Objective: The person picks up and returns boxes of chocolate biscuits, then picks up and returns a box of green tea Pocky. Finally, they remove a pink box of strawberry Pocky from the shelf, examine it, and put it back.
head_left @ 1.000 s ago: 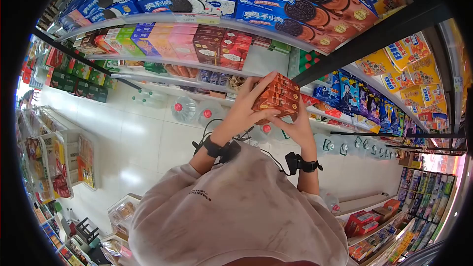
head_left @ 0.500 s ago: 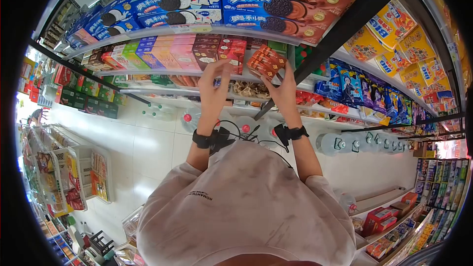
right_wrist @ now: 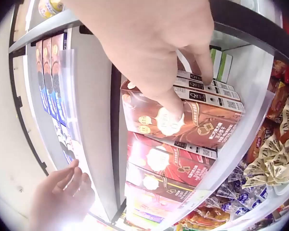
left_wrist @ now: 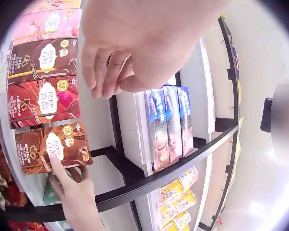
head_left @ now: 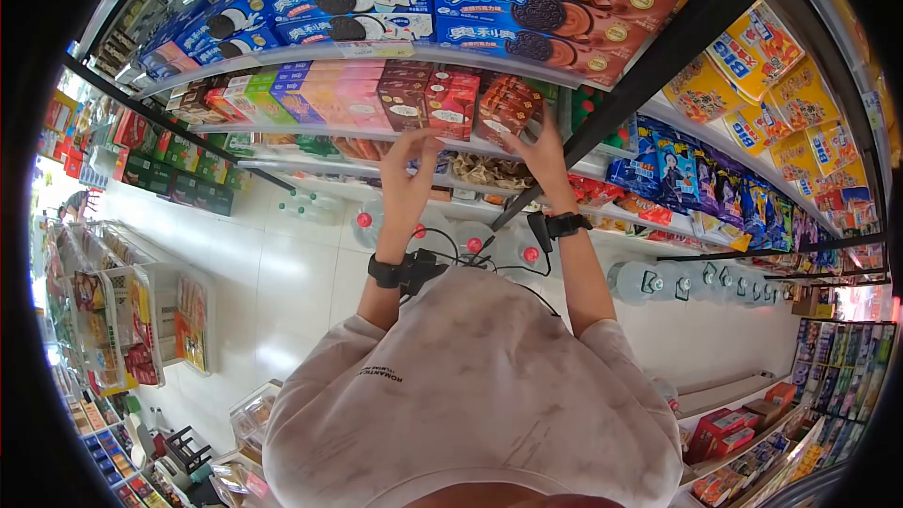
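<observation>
Shelf bay, access notes: brown boxes (head_left: 508,105) packed tight against red boxes (head_left: 451,99) on their left, no gap to pass. To their right a strip of bare shelf (left_wrist: 103,174) stays open up to the black upright (head_left: 602,122). Green boxes (head_left: 589,115) block the back there. Oreo shelf (head_left: 527,58) overhangs close above. Right hand (head_left: 546,155) fills the front of the brown boxes

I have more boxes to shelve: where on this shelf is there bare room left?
Bare shelf shows only right of the brown boxes that the right hand touches, up to the black upright. Leftward it is packed: red boxes, then pink boxes, side by side. The left hand hovers in front, holding nothing.
</observation>
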`<state>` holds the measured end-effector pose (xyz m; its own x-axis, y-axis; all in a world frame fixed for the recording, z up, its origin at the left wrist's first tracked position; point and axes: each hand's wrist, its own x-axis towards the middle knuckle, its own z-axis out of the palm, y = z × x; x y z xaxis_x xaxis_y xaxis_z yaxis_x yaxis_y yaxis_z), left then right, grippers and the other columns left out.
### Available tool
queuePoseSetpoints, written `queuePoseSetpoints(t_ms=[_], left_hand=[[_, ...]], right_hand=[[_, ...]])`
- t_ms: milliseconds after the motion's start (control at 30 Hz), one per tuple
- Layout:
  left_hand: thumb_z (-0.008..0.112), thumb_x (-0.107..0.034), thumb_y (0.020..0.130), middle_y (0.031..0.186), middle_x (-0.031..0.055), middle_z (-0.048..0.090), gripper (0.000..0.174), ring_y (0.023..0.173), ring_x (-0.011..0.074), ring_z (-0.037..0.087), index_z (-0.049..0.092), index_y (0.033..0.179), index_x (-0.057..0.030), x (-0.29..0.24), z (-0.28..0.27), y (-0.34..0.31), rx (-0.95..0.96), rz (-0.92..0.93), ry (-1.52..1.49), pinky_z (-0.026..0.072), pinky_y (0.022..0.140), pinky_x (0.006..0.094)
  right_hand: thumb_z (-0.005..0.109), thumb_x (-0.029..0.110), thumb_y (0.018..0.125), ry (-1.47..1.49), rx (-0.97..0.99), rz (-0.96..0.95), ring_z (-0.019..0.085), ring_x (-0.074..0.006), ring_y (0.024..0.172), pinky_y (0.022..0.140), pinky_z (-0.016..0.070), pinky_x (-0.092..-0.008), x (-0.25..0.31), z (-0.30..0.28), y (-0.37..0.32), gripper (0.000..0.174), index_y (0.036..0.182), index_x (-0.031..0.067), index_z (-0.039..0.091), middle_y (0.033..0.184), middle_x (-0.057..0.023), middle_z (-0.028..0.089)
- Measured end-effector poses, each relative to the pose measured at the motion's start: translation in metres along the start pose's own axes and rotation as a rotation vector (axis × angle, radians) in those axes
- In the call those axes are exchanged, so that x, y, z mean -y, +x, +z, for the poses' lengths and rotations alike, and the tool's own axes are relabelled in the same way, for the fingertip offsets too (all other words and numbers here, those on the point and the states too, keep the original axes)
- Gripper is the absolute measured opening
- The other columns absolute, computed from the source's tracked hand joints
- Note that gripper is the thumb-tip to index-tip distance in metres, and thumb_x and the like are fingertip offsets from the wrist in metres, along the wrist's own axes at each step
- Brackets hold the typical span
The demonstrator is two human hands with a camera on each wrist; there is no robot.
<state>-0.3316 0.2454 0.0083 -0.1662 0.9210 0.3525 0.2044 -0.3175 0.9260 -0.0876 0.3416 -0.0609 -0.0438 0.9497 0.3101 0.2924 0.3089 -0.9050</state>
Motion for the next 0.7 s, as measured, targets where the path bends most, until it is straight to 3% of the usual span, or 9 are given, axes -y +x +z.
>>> queuePoseSetpoints(t_ms=[233,333,533,700], left_hand=[[0.060,-0.009,0.106,0.099,0.0086,0.076,0.021,0.099,0.0151,0.072,0.069,0.121,0.0010,0.009,0.001,-0.007,0.022,-0.045,-0.003,0.0532,0.088,0.0283],[0.063,-0.004,0.101,0.095,0.0099,0.077,0.021,0.091,0.0168,0.074,0.070,0.120,0.0003,0.013,-0.001,-0.008,-0.014,-0.051,-0.013,0.0551,0.084,0.0308],[0.059,-0.002,0.101,0.095,0.0094,0.076,0.022,0.092,0.0172,0.074,0.070,0.120,0.0002,0.014,-0.007,-0.007,-0.028,-0.101,-0.017,0.0553,0.083,0.0305],[0.058,-0.005,0.104,0.098,0.0089,0.076,0.022,0.097,0.0157,0.073,0.069,0.122,0.0005,0.022,-0.009,-0.009,-0.004,-0.065,-0.012,0.0537,0.082,0.0275]], right_hand=[[0.090,0.014,0.079,-0.053,0.070,0.029,0.055,-0.0327,0.137,0.110,0.0523,-0.0440,0.005,-0.003,0.017,0.098,0.158,-0.0002,0.034,0.148,-0.0219,0.053],[0.090,0.014,0.078,-0.037,0.105,0.058,0.054,-0.0319,0.138,0.112,0.0513,-0.0447,0.000,-0.004,0.020,0.099,0.158,0.0017,0.034,0.150,-0.0213,0.052],[0.090,0.011,0.078,0.093,0.121,0.143,0.051,-0.0310,0.142,0.115,0.0484,-0.0458,-0.004,-0.003,0.022,0.101,0.161,0.0051,0.032,0.153,-0.0194,0.050],[0.090,0.014,0.077,0.115,0.168,0.091,0.047,-0.0317,0.146,0.119,0.0433,-0.0463,-0.019,-0.003,0.026,0.103,0.161,0.0041,0.031,0.155,-0.0204,0.047]])
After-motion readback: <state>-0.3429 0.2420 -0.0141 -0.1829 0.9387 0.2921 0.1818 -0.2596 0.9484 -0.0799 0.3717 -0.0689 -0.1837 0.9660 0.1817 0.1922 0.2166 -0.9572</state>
